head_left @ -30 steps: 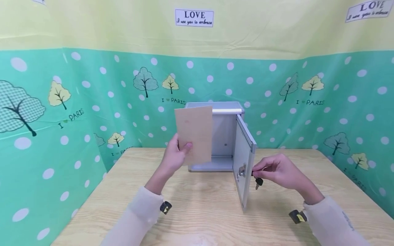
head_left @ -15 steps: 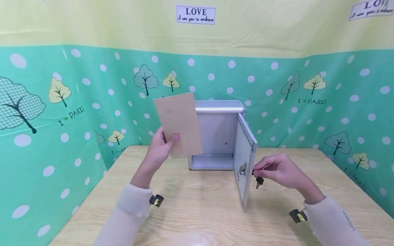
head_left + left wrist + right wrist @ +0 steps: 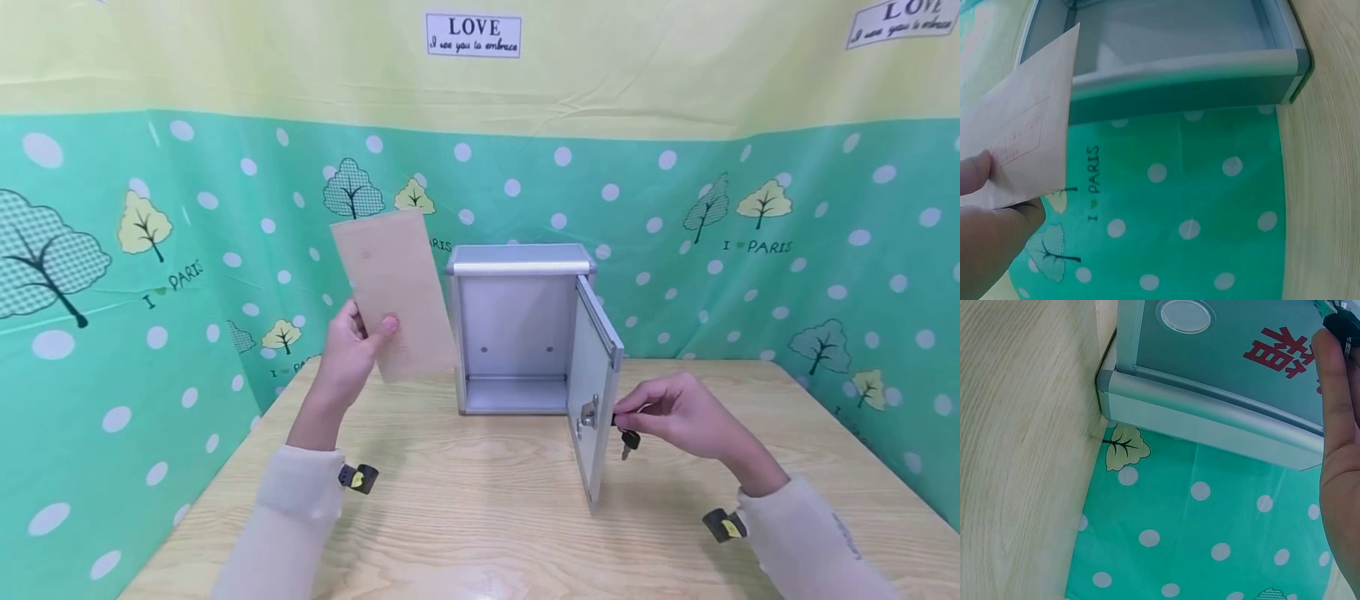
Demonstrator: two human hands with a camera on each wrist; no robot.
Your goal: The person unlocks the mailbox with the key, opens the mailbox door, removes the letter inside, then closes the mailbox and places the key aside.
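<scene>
My left hand (image 3: 348,350) holds a tan paper envelope (image 3: 397,292) upright, thumb on its near face, to the left of the metal box (image 3: 525,260). Red print shows on the envelope (image 3: 1029,125) in the left wrist view. The box's hinged door (image 3: 596,367) stands swung out toward me on the right side. With thumb and forefinger, my right hand (image 3: 678,417) pinches a black-headed key at the lock on the door's outer face. A second key (image 3: 628,445) dangles below those fingers. In the right wrist view, the door's front (image 3: 1210,369) carries red characters.
A pale wood-grain table (image 3: 480,517) bears the box near its far edge. Behind and at both sides hangs a green and yellow cloth (image 3: 652,192) with dots and trees. Inside the door sits a metal lock cam (image 3: 589,412).
My left hand has carried the envelope leftward and slightly up, away from the box's opening, tilting it; more of the interior shows. The right hand, keys and door have stayed put.
</scene>
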